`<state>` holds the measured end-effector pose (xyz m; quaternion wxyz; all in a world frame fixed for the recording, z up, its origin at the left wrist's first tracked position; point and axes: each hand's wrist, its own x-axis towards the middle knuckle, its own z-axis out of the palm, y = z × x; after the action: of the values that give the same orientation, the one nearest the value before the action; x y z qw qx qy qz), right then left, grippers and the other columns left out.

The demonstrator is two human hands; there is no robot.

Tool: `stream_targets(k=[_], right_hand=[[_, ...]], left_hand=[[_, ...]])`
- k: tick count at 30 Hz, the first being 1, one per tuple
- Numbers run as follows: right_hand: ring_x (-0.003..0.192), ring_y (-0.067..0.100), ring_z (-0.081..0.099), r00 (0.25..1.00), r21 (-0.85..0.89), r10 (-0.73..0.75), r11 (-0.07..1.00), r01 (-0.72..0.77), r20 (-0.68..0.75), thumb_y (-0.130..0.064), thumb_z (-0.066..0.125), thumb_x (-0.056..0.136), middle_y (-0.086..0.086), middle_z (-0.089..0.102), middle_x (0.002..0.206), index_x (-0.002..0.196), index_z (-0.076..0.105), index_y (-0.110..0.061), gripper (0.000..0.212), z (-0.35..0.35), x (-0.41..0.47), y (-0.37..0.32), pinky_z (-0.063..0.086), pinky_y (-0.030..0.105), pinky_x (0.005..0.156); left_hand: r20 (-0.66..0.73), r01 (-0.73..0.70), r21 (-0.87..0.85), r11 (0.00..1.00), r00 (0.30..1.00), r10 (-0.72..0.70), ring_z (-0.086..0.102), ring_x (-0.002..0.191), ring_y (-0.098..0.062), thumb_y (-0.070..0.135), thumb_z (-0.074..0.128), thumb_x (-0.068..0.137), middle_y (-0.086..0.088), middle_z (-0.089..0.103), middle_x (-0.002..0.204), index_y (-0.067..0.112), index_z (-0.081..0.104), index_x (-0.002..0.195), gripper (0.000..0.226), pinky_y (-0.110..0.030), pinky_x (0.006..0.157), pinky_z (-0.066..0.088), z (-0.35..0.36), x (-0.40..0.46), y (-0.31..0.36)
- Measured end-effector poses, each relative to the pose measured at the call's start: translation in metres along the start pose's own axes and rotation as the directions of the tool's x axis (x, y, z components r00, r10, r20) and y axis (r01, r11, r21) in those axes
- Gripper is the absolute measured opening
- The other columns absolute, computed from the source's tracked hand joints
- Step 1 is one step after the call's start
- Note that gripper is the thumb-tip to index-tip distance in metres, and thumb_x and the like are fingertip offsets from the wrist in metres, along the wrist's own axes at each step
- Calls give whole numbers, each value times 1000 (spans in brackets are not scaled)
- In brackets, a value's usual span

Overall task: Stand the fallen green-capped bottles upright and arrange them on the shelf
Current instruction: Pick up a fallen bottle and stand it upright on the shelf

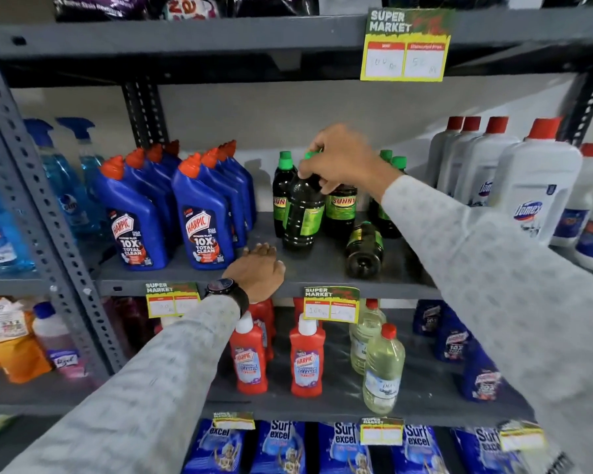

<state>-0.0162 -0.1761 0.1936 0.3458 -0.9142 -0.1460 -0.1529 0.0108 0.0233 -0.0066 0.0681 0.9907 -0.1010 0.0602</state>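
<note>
Several dark green-capped bottles stand on the grey middle shelf [199, 273]. My right hand [343, 162] grips the neck and shoulder of one dark bottle [302, 217], which stands nearly upright, slightly tilted, in front of the others. One green-capped bottle [363, 248] lies on its side to the right, its base toward me. Another upright bottle [283, 186] stands behind on the left, and more stand behind my wrist [396, 162]. My left hand [259, 271] rests flat on the shelf's front edge, holding nothing.
Blue toilet-cleaner bottles [202, 217] with orange caps crowd the shelf to the left. White bottles [534, 189] with red caps stand to the right. Price tags [331, 302] hang on the shelf edge. Red bottles [307, 360] fill the shelf below.
</note>
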Motion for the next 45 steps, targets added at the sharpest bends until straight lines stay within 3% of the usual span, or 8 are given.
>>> stream_targets(k=[7, 12, 17, 20, 23, 27, 31, 45], right_hand=[[61, 26, 71, 987, -67, 62, 996, -52, 147, -11, 83, 79, 20, 77, 80, 98, 75, 6, 26, 28, 33, 0, 68, 44, 72], [50, 20, 60, 990, -76, 77, 995, -68, 120, -20, 84, 75, 7, 66, 65, 83, 69, -7, 21, 37, 37, 8, 54, 27, 45], [109, 27, 70, 993, -34, 45, 999, -42, 105, -35, 82, 79, 6, 74, 119, 119, 71, -11, 48, 46, 33, 25, 57, 39, 95], [133, 24, 55, 1000, 233, 5, 973, -2, -12, -42, 83, 81, 5, 55, 151, 154, 49, -19, 83, 65, 9, 40, 46, 32, 103], [143, 19, 47, 989, 518, 81, 856, -4, -126, -24, 86, 84, 6, 43, 162, 163, 30, -22, 97, 103, -26, 61, 35, 32, 115], [115, -5, 60, 998, 525, 9, 851, 23, -58, 0, 83, 76, 0, 61, 134, 143, 32, -39, 93, 141, -47, 88, 47, 22, 104], [119, 8, 62, 998, 502, 57, 863, -50, 3, -8, 79, 80, -7, 66, 131, 160, 27, -34, 99, 145, -42, 100, 46, 34, 107], [120, 22, 58, 985, 434, 130, 898, -69, -113, -25, 91, 74, 4, 57, 128, 141, 49, -19, 79, 150, -41, 103, 50, 46, 107]], left_hand=[[-12, -15, -20, 1000, 1000, 15, 21, 158, -26, 36, 19, 102, -17, 25, 169, 3, 29, 159, 67, -47, 129, 14, -1, -5, 4], [-8, -28, -27, 999, 1000, 28, 20, 158, -26, 37, 20, 103, -16, 24, 170, 4, 27, 160, 66, -46, 129, 13, -2, -5, 4], [-10, -22, -14, 1000, 1000, 22, 20, 159, -26, 37, 20, 104, -15, 23, 170, 4, 27, 160, 66, -45, 129, 13, -1, -4, 5], [-16, -25, -13, 1000, 1000, 24, 21, 158, -26, 38, 20, 103, -15, 25, 170, 4, 28, 160, 66, -45, 129, 14, -1, -5, 5], [-20, -29, 39, 999, 999, 30, 23, 157, -28, 36, 20, 105, -17, 26, 169, 4, 30, 159, 63, -47, 128, 17, -2, -6, 6], [-6, -28, 96, 995, 1000, 29, 23, 157, -30, 34, 20, 105, -19, 25, 169, 2, 28, 158, 62, -49, 127, 17, -4, -6, 9], [-13, -24, 102, 994, 1000, 26, 22, 158, -28, 38, 20, 106, -18, 24, 169, 4, 26, 161, 65, -47, 127, 16, -2, -4, 6], [-29, -54, 161, 985, 998, 60, 23, 158, -29, 34, 20, 107, -18, 26, 169, 3, 29, 159, 61, -48, 127, 18, -1, -6, 5]])
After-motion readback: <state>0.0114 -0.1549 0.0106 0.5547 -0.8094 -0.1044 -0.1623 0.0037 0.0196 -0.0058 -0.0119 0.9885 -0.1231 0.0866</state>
